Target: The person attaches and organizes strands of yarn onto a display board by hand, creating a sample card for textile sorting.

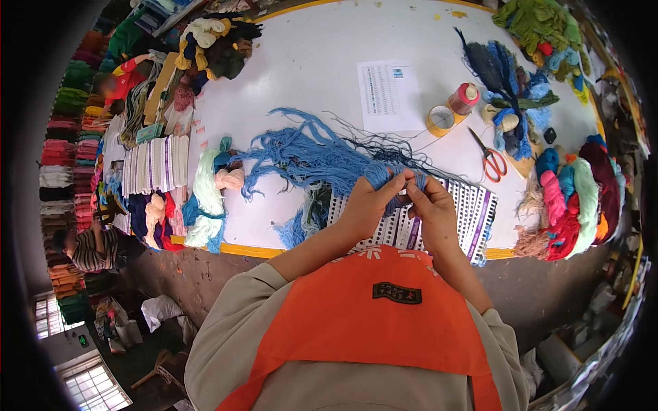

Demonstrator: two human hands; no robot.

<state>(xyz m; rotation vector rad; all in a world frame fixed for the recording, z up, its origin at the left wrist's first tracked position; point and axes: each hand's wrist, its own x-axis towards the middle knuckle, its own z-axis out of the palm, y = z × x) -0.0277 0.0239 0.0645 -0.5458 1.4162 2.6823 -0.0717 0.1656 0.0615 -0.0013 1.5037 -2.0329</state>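
My left hand (373,205) is closed around the gathered end of a bundle of blue yarn (308,154), whose loose strands trail left across the white table. Close beside it, my right hand (433,209) pinches at the same gathered end, fingertips together; the exact strand between them is too small to make out. Under both hands lie white cards with rows of dark holes and purple stripes (473,218). Dark thin threads (404,156) spread out behind the blue yarn.
Orange-handled scissors (492,163), a yellow tape roll (440,119), a red thread spool (464,99) and a printed sheet (389,92) lie beyond my hands. Yarn heaps (569,192) line the right side. More punched cards (159,164) sit left, near two other people.
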